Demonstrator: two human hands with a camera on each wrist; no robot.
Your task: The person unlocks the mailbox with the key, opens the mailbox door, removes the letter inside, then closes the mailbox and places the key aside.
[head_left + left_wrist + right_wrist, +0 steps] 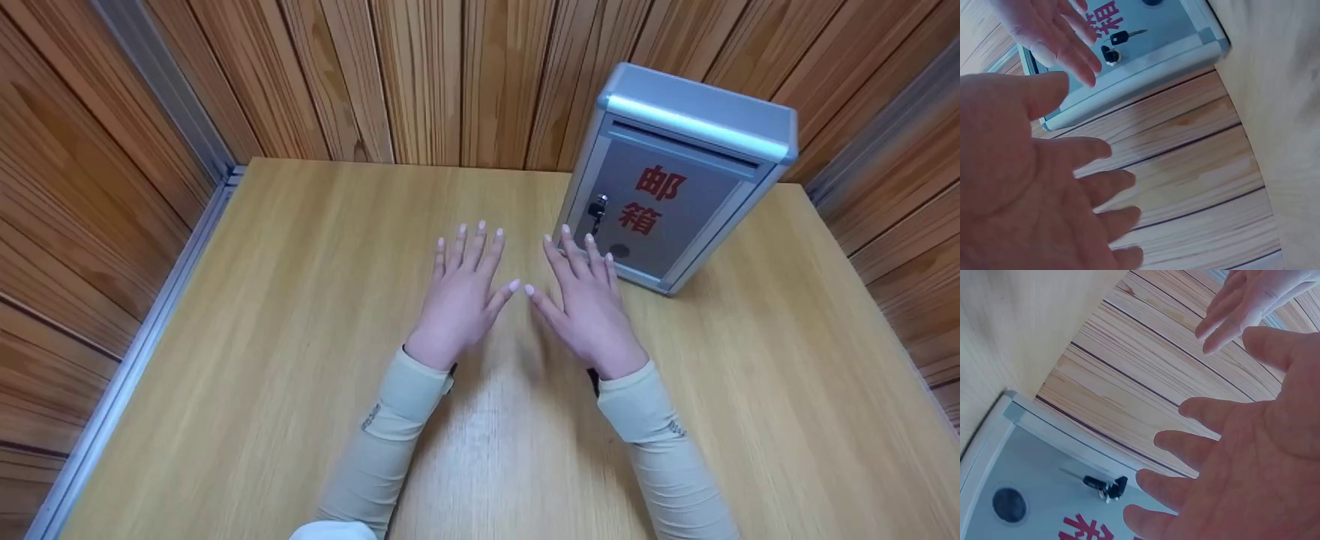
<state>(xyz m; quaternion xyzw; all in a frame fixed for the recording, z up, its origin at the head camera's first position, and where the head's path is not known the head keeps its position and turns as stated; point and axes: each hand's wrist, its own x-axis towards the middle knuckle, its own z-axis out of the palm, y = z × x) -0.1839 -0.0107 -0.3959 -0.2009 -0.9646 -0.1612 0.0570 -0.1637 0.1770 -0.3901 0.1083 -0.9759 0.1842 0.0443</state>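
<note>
A silver metal mailbox (675, 180) with red characters stands upright at the back right of the table. Keys (597, 210) hang from the lock on its door, and they show closely in the right wrist view as a black-headed key (1103, 486). My left hand (457, 300) hovers over the middle of the table, palm down, fingers straight and spread. Beside it my right hand (589, 307) is held the same way, its fingertips in front of the mailbox's lower left part. The thumbs point at each other with a small gap. Neither hand holds anything.
The wooden table (262, 360) spreads under both arms. Wood-plank walls (427, 82) rise behind it and at both sides. A metal rail (150, 337) runs along the left edge.
</note>
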